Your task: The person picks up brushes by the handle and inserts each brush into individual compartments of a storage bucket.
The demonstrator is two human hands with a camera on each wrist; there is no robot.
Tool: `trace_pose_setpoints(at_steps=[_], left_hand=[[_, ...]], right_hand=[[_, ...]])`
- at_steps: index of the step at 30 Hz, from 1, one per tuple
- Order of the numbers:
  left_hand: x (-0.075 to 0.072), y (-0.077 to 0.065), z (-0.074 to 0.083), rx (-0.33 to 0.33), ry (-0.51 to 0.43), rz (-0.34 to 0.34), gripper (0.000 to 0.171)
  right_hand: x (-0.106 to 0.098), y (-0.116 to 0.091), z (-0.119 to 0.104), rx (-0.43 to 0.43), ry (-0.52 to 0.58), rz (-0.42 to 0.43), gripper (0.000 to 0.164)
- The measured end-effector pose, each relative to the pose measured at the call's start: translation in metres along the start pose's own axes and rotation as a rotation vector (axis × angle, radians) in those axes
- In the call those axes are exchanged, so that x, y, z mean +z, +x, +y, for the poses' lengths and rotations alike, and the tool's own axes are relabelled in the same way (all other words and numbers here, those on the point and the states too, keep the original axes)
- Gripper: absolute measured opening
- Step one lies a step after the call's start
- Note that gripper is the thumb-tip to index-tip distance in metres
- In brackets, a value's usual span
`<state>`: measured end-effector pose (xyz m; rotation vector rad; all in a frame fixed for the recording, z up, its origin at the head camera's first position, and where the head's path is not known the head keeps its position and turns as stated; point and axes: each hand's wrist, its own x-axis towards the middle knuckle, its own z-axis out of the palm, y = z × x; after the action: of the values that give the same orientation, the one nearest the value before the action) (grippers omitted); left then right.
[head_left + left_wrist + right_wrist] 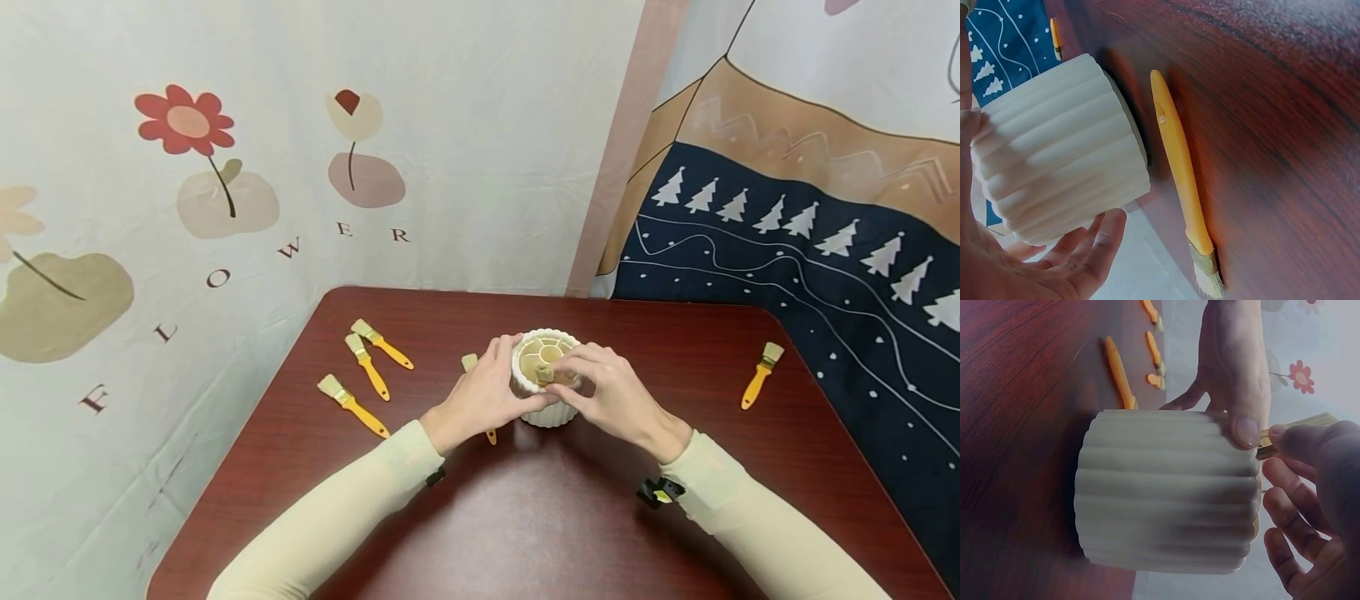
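Note:
A white ribbed round holder [550, 414] with a divided insert at its top stands on the table. My left hand [487, 385] grips its side, thumb toward the near rim and fingers round the far side, as the left wrist view [1054, 156] of the holder also shows. At the rim, my right hand [611, 396] pinches a paintbrush [545, 374] near its bristle end. That brush's handle is hidden, apparently down inside the holder. Beside the holder lies another yellow-handled paintbrush [1179, 156], partly covered by my left hand in the head view.
Toward the left of the dark red table [510, 533] lie three brushes: an upper brush [382, 343], a middle brush [367, 367] and a lower brush [352, 406]. A single brush [762, 375] lies near the right edge. Printed cloths [480, 167] hang behind the table.

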<state>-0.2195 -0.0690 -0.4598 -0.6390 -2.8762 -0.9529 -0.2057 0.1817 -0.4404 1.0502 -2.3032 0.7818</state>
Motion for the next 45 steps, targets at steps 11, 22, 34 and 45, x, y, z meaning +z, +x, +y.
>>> trace_pose_setpoints(at_steps=[11,22,34,45], left_hand=[[-0.001,0.0,0.0,0.005,-0.003,0.001,0.114],[-0.001,-0.001,0.0,0.002,-0.017,-0.008,0.113],[0.0,0.0,-0.001,-0.005,-0.021,-0.011,0.112],[0.0,0.0,0.001,-0.019,-0.024,-0.01,0.115]], right_hand=[[-0.002,-0.002,-0.001,0.024,0.009,0.0,0.033],[-0.004,-0.004,0.001,0.042,0.024,0.004,0.034],[-0.006,-0.006,0.003,0.047,0.031,0.023,0.036],[-0.008,-0.009,0.011,0.061,0.037,0.045,0.036]])
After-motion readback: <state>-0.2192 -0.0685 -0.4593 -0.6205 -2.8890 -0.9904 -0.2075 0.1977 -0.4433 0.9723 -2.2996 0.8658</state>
